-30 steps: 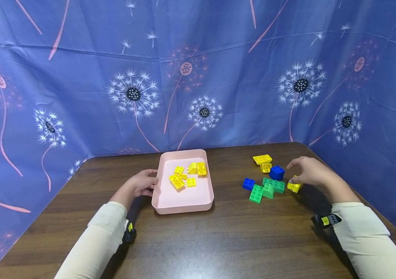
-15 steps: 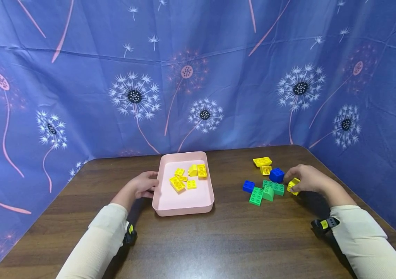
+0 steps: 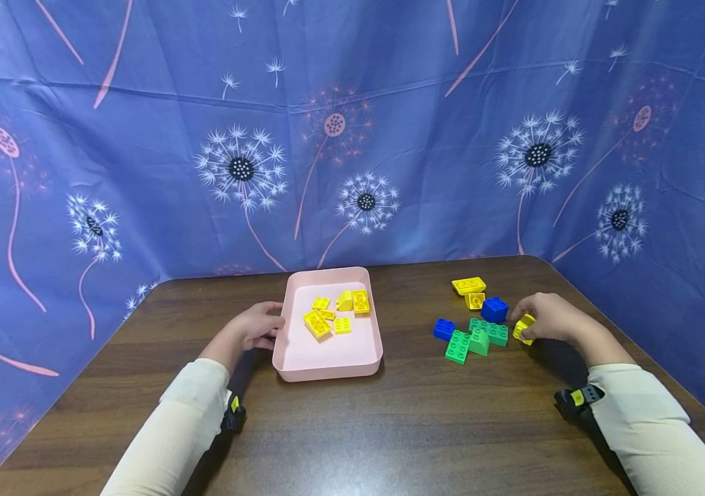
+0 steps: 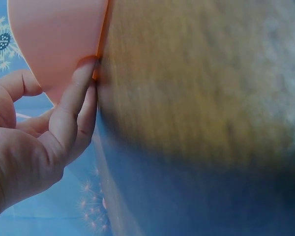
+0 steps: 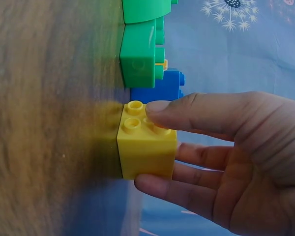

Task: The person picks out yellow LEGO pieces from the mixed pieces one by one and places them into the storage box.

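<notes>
A yellow toy building brick [image 5: 146,155], two studs wide, stands on the table with its studs upward. My right hand [image 3: 550,317] grips it, thumb on the stud side and a fingertip [image 5: 152,184] at the opposite edge. My left hand [image 3: 253,326] is at the left side of a shallow pink tray [image 3: 327,372]; one digit reaches the rim, and other fingers [image 4: 71,110] rest against the outer wall near the table. Inside the tray lie several yellow bricks [image 3: 317,324].
Left of the right hand are two blue bricks [image 3: 495,310] and a cluster of green bricks [image 3: 457,346]. Two yellow bricks [image 3: 468,285] lie farther back. A blue dandelion-print cloth [image 3: 426,138] hangs behind the brown wooden table [image 3: 414,427].
My right hand has lowered and closed its fingers round the yellow brick, which has turned slightly. The left hand keeps its place at the tray.
</notes>
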{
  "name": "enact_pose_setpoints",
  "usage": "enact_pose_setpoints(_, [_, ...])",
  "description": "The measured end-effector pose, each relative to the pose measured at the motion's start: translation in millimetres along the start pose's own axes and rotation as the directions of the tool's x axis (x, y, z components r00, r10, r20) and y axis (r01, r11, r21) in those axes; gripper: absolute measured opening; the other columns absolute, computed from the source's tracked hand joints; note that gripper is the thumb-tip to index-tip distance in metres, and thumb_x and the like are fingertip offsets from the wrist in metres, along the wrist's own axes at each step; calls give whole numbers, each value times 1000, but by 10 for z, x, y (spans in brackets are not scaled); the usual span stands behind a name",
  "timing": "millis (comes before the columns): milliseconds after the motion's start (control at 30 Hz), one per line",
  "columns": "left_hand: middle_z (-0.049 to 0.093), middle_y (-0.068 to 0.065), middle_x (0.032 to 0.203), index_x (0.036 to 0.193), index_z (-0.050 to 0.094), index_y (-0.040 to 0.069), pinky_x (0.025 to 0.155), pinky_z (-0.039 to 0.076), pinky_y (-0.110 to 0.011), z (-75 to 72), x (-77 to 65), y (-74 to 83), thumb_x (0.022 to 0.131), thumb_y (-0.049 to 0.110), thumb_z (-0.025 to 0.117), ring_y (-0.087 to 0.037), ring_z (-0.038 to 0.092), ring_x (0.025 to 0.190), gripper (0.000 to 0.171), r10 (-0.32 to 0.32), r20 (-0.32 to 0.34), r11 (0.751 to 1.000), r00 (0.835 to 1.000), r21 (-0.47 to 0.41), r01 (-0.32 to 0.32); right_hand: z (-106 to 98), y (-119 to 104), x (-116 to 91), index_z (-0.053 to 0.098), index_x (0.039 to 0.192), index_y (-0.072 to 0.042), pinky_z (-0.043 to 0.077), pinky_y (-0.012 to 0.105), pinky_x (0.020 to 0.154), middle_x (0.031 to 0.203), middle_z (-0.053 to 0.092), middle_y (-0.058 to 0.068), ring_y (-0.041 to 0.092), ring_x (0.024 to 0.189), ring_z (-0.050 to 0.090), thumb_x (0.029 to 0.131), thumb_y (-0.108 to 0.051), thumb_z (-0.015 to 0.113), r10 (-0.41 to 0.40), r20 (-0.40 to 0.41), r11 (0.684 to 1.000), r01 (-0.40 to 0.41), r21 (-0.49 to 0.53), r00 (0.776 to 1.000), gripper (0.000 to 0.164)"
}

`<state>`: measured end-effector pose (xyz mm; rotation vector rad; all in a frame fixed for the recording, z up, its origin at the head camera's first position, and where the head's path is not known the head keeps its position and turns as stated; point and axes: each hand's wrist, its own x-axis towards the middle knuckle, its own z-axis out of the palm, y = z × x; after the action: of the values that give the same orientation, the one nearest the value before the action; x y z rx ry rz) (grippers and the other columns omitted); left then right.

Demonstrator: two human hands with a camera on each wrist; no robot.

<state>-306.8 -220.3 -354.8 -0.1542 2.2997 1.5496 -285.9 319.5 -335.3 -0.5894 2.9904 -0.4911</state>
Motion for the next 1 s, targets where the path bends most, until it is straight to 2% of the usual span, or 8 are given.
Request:
enact_pose_setpoints(267, [56, -21, 109, 150, 26, 1, 76, 58, -46, -4, 8, -23, 91, 3, 47, -23, 59, 82, 62, 1, 7, 1000, 1000, -10, -1, -4, -1, -2, 72, 94, 3, 51, 58, 76, 95, 69, 16, 42, 92, 61, 69, -7, 82, 9, 7, 1000, -9, -19, 1000, 29])
enact_pose_setpoints(467, [56, -20, 105, 149, 26, 0, 75, 58, -46, -5, 8, -22, 90, 3, 47, -22, 58, 79, 63, 3, 10, 1000, 1000, -17, -3, -49, -24, -14, 72, 94, 3, 53, 54, 73, 95, 69, 17, 38, 89, 61, 70, -6, 80, -9, -19, 1000, 9, -7, 1000, 27])
enact_pose_setpoints(700, [54, -21, 111, 150, 26, 0, 77, 57, -46, -9, 11, -12, 91, 3, 47, -23, 57, 84, 63, 1, 9, 1000, 1000, -18, -1, -132, -113, -33, 74, 93, -1, 53, 44, 66, 91, 69, 9, 24, 79, 60, 72, -9, 79, -40, -31, 999, 40, -12, 999, 23])
enact_pose_setpoints(833, [53, -23, 117, 150, 25, 0, 78, 57, -47, -6, 9, -8, 91, 3, 47, -25, 58, 88, 63, 5, 14, 1000, 1000, -11, -5, -179, -192, -40, 73, 93, -1, 53, 45, 67, 92, 69, 10, 25, 80, 61, 73, -11, 79, -74, -43, 997, 72, -41, 996, 23])
enact_pose_setpoints(1000, [53, -23, 117, 150, 26, 0, 79, 57, -47, -10, 12, -12, 91, 3, 47, -25, 58, 88, 63, 5, 13, 1000, 1000, -7, -5, -208, -321, -29, 73, 95, 0, 53, 47, 70, 95, 68, 13, 29, 85, 62, 73, -13, 80, -116, -60, 991, 111, -80, 991, 26])
